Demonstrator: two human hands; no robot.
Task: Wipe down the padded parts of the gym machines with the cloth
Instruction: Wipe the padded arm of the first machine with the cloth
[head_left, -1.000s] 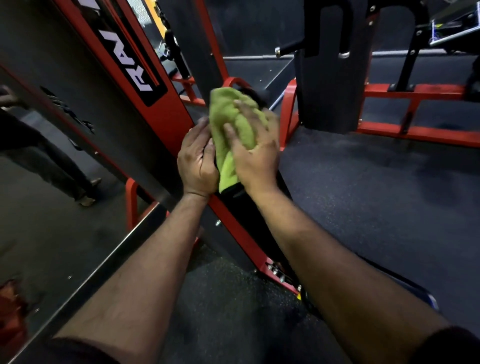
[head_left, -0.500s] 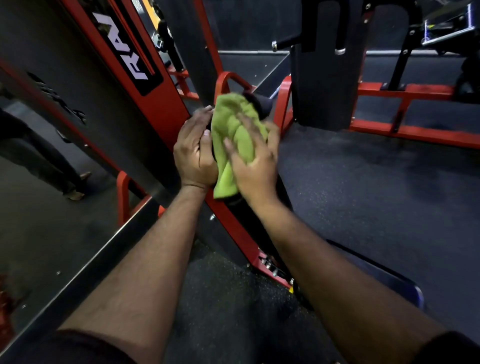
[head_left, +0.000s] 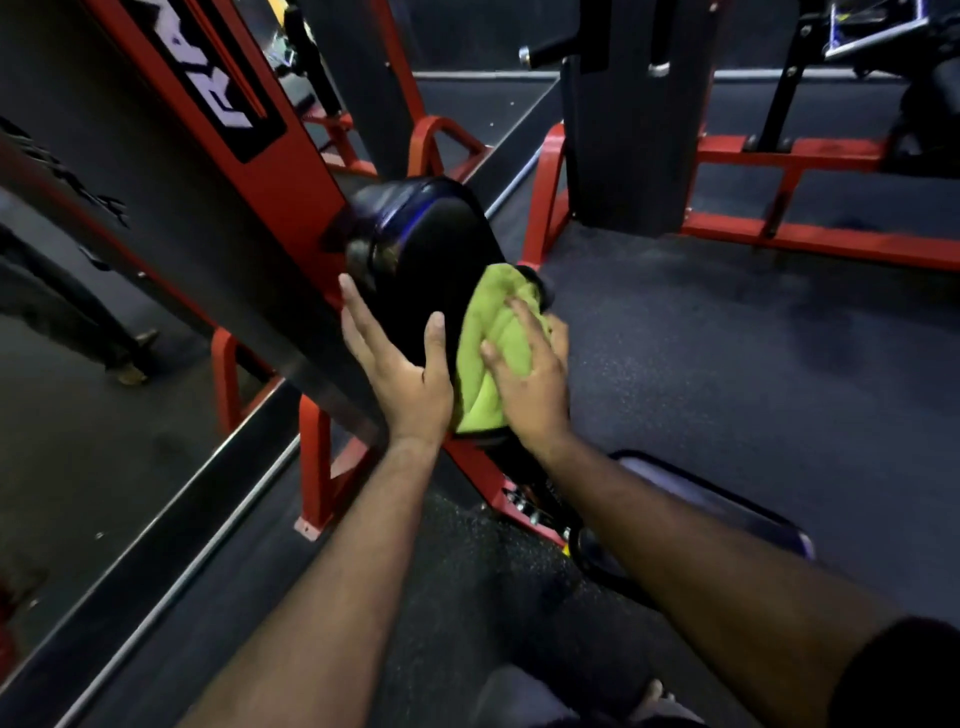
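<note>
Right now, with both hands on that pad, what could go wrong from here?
1. The green microfibre cloth is bunched under the right hand, so it may skip parts of the black padded backrest.
2. The left hand rests open against the pad's edge beside the red steel frame; its fingers could get pinched if the pad shifts.

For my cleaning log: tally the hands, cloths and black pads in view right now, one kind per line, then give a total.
Hands: 2, the left hand against the back pad, the right hand pressing on the cloth
Cloths: 1, the green cloth
Black pads: 2, the back pad and the seat pad under the right forearm
Total: 5
</note>
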